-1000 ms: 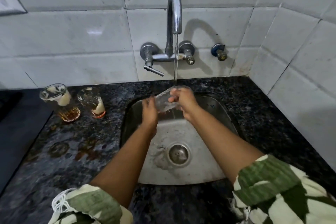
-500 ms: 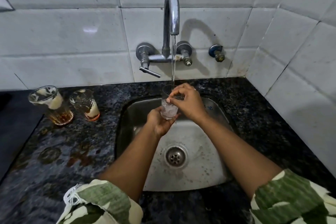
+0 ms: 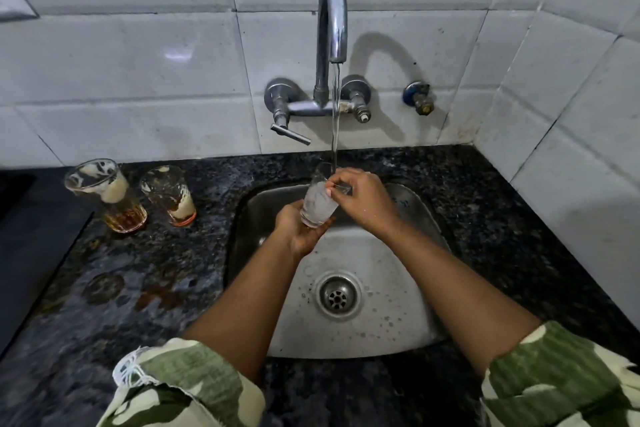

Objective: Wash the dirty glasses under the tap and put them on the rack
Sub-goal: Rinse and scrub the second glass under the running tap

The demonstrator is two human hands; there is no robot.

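Observation:
A clear glass [image 3: 318, 202] stands upright over the steel sink [image 3: 398, 315], filling with frothy water from the running tap [image 3: 331, 17]. My left hand [image 3: 298, 229] cups its base from below, fingers curled round it. My right hand [image 3: 363, 199] pinches the glass's rim from the right. Two dirty glasses stand on the dark granite counter to the left: a bigger one [image 3: 107, 196] with brown liquid and foam, and a smaller one [image 3: 170, 196] with residue at its bottom. No rack is in view.
White tiled walls close in behind and on the right. The tap's lever handle [image 3: 290, 133] sticks out at lower left of the spout. Brown ring stains [image 3: 104, 288] mark the counter left of the sink. The drain [image 3: 337, 295] lies below my hands.
The glass has gone from tilted sideways under the stream to upright with its mouth up. My left hand shifted under its base and my right hand moved to its rim.

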